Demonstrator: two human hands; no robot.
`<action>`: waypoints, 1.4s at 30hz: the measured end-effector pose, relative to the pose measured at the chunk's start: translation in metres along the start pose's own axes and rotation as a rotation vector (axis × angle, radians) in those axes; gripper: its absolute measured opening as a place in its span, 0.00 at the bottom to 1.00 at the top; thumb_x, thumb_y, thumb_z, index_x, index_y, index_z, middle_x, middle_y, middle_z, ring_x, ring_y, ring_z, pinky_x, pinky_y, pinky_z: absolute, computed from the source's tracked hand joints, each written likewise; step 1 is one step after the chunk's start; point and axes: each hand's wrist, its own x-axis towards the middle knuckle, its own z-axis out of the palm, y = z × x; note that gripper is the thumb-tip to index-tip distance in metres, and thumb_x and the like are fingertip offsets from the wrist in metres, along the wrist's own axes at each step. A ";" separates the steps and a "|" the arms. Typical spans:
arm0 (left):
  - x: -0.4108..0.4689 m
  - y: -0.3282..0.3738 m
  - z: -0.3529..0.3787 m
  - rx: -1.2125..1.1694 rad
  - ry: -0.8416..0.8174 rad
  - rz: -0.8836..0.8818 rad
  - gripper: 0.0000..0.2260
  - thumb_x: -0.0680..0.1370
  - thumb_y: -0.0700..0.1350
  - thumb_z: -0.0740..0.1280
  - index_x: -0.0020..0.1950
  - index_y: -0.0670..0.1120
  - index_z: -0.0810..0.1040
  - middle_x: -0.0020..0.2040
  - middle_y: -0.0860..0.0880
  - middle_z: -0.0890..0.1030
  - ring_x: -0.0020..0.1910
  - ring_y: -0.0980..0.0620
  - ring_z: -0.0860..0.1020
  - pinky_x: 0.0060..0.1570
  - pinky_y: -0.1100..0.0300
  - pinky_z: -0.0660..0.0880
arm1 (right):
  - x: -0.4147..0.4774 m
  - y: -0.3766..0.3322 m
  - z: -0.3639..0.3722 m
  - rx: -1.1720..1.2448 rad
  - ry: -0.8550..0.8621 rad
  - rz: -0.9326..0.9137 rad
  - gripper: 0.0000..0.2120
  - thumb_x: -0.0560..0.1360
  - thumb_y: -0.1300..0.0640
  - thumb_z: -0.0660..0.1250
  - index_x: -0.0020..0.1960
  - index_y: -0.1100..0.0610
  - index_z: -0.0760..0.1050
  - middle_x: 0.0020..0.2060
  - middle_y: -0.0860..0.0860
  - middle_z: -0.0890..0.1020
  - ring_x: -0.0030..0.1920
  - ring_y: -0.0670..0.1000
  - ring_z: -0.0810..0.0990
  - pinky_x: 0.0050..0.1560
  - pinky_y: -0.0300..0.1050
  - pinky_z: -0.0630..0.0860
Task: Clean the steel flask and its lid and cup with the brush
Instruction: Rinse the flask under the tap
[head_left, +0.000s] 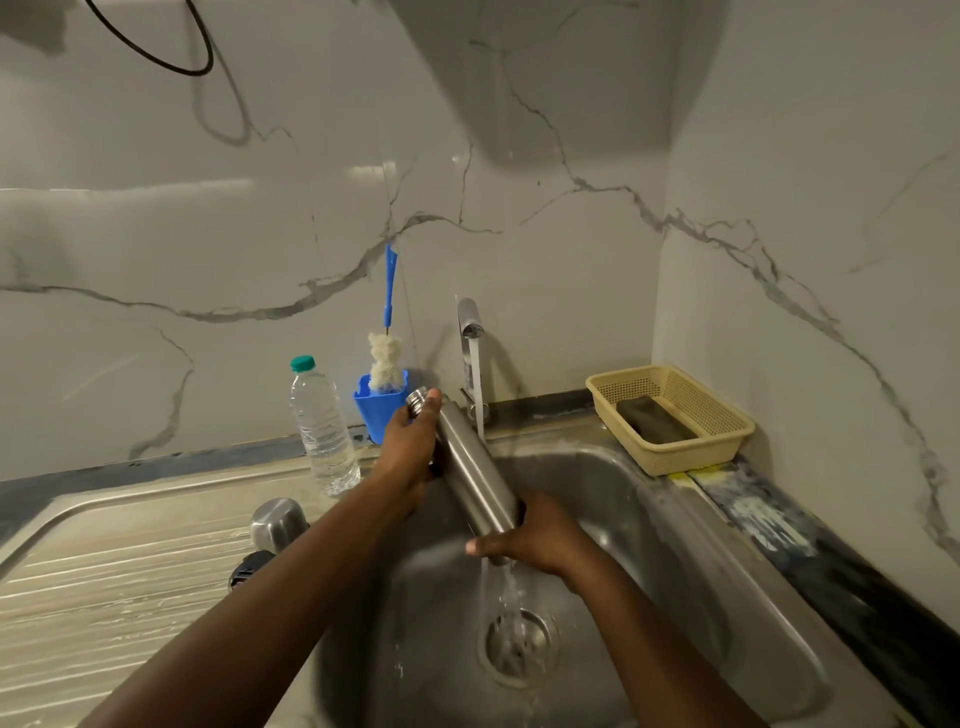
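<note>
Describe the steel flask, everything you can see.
The steel flask is a slim brushed-metal cylinder, apparently stainless, with a ridged end pointing up-left. It is tilted over the sink basin. The left hand grips its upper part, a fingertip at the ridged end; the right hand grips the lower end. The tap stream falls close by it; contact unclear.

Tilted steel flask (475, 467), steel cup (279, 522) inverted, black lid (249, 569) beside it, brush (387, 358) upright
</note>
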 end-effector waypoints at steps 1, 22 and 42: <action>-0.002 -0.001 0.002 0.002 -0.025 -0.017 0.22 0.83 0.58 0.67 0.73 0.48 0.71 0.58 0.44 0.78 0.56 0.45 0.79 0.58 0.40 0.78 | 0.000 -0.001 0.001 -0.002 0.008 -0.011 0.42 0.63 0.44 0.84 0.72 0.53 0.73 0.55 0.46 0.80 0.50 0.44 0.80 0.44 0.38 0.79; -0.016 -0.021 0.012 0.324 -0.234 -0.013 0.20 0.81 0.58 0.71 0.61 0.43 0.79 0.54 0.41 0.84 0.54 0.43 0.84 0.55 0.48 0.82 | -0.007 -0.009 0.003 0.102 -0.014 0.033 0.40 0.63 0.39 0.83 0.71 0.49 0.75 0.56 0.47 0.84 0.51 0.46 0.84 0.51 0.44 0.83; -0.014 -0.033 -0.007 0.041 -0.273 0.013 0.13 0.85 0.50 0.66 0.59 0.42 0.84 0.54 0.42 0.87 0.58 0.43 0.85 0.59 0.49 0.81 | -0.003 -0.005 -0.001 0.177 -0.027 0.127 0.37 0.63 0.48 0.84 0.68 0.48 0.72 0.56 0.49 0.83 0.53 0.50 0.84 0.50 0.49 0.83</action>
